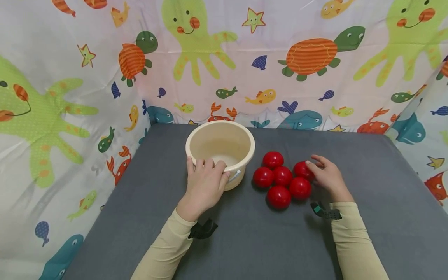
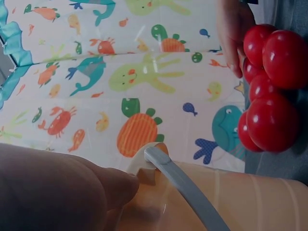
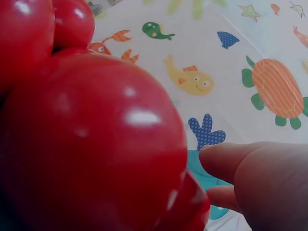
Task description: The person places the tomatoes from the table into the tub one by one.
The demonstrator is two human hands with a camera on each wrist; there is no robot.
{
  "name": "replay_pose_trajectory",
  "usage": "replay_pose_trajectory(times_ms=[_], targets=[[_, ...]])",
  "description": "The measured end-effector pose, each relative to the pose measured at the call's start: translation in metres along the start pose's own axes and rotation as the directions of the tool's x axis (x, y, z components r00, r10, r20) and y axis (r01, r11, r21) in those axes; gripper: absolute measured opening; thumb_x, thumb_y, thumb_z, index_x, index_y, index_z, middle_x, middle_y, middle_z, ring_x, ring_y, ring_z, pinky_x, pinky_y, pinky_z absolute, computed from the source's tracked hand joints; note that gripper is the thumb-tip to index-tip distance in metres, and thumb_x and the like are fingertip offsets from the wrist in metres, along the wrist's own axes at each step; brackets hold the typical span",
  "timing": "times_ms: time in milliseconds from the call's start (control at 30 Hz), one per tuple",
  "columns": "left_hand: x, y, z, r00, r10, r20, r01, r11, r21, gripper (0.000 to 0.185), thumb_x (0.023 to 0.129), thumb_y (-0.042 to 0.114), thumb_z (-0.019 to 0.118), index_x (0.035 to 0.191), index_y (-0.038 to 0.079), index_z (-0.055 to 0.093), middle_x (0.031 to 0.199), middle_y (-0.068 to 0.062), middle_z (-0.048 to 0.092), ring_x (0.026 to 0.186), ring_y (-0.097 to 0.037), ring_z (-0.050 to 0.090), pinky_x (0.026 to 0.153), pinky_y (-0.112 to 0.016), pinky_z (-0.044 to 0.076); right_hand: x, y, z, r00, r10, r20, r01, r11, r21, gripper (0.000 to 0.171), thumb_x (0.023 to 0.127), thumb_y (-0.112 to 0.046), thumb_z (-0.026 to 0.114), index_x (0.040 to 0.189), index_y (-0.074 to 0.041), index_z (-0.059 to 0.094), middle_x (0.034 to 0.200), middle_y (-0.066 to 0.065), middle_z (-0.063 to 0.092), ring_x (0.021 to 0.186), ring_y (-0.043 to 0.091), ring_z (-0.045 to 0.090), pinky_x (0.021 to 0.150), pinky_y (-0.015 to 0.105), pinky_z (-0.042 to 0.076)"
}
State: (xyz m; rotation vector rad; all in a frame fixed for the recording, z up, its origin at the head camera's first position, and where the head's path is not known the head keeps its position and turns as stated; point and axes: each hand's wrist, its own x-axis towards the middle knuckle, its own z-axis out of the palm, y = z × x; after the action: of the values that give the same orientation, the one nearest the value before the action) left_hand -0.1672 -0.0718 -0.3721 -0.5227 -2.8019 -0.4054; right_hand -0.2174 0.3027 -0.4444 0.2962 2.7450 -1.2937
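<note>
A cream bucket (image 1: 238, 177) with a grey handle (image 2: 185, 192) stands upright at the left middle of the table. My left hand (image 1: 204, 186) grips its near rim, fingers over the edge and thumb outside. To the bucket's right, several shiny red balls (image 1: 279, 197) sit in a tight cluster. My right hand (image 1: 329, 177) is at the right side of the cluster, thumb and fingers apart. Its thumb tip overlaps the rightmost red ball (image 1: 302, 170) in the head view. The right wrist view shows a large red ball (image 3: 96, 139) in front, partly covering that one.
A dark grey cloth (image 1: 262, 249) covers the table. A white curtain (image 1: 217, 35) with printed sea animals rises along the back and both sides. Dark straps (image 1: 203, 229) cross both wrists over light sleeves.
</note>
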Motion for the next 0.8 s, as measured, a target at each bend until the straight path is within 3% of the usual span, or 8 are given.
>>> replay_pose_trajectory(times_ms=[167,333,800], targets=[[0.0012,0.0003,-0.0011,1.000,0.001,0.003,-0.001,1.000,0.006,0.020,0.102,0.034,0.059,0.103,0.014,0.063,0.095,-0.012,0.060,0.107,-0.037,0.051,0.115,-0.074,0.016,0.0015,0.0010,0.0030,0.998,-0.055,-0.005,0.055,0.998,-0.026,0.066,0.104,-0.042,0.051,0.154,-0.002,0.038,0.148,0.039,0.044,0.121,0.050,0.057,0.080,0.040,0.062],[0.0016,0.0012,-0.0018,1.000,-0.003,0.011,0.003,1.000,0.001,0.021,0.103,0.035,0.059,0.103,0.015,0.063,0.094,-0.011,0.059,0.106,-0.037,0.051,0.116,-0.074,0.016,0.0012,0.0013,0.0056,0.998,-0.070,0.007,0.070,0.995,-0.074,0.065,0.103,-0.042,0.054,0.153,-0.002,0.041,0.146,0.034,0.049,0.124,0.047,0.052,0.091,0.049,0.059],[-0.0001,0.0004,-0.0020,0.999,-0.017,0.035,0.017,1.000,-0.012,0.021,0.103,0.035,0.058,0.104,0.015,0.064,0.096,-0.011,0.060,0.109,-0.036,0.051,0.117,-0.074,0.015,0.0005,0.0012,0.0083,0.997,-0.077,0.020,0.078,0.995,-0.065,0.062,0.103,-0.039,0.055,0.151,-0.002,0.044,0.138,0.033,0.053,0.114,0.043,0.056,0.083,0.041,0.062]])
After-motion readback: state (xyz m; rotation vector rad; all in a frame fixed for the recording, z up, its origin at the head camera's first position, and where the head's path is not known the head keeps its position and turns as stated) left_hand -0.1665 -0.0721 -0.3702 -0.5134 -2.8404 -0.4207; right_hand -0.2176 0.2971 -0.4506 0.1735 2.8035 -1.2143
